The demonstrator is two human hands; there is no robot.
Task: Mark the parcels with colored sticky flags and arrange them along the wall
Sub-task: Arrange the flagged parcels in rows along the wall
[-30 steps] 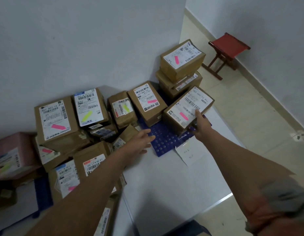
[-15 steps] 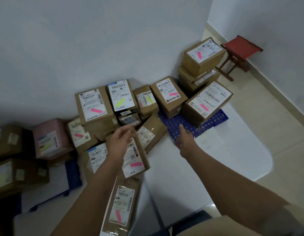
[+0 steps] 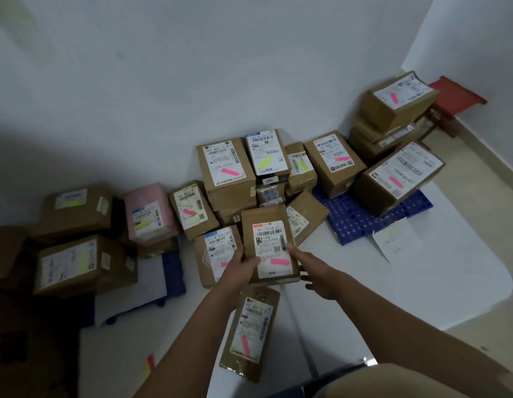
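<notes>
**Cardboard parcel half-held over a loose pile**

Brown cardboard parcel with a white shipping label and a pink sticky flag (image 3: 271, 245) sits in the head view at the front of the heap, resting on other parcels, well short of the white wall (image 3: 163, 96). My left hand (image 3: 241, 268) grips its near-left corner, thumb curled over the label. My right hand (image 3: 315, 271) has its fingers (image 3: 295, 251) straight, touching the parcel's right edge; it holds nothing.

Risks, as I judge them: with only one hand truly gripping, the parcel could twist and slip when lifted. It leans on the tilted brown box beside it (image 3: 305, 216), so pulling it away may let that one slide onto the blue perforated plastic mat (image 3: 350, 222). My left thumb lies close to the flag and could rub it loose. The long flat brown parcel with a pink flag (image 3: 251, 331) lies just under my forearm and could get knocked.

Compared with half a second earlier, both hands have closed in: the left was hovering above this parcel, the right was open near the mat. My view has swung left and down.
</notes>
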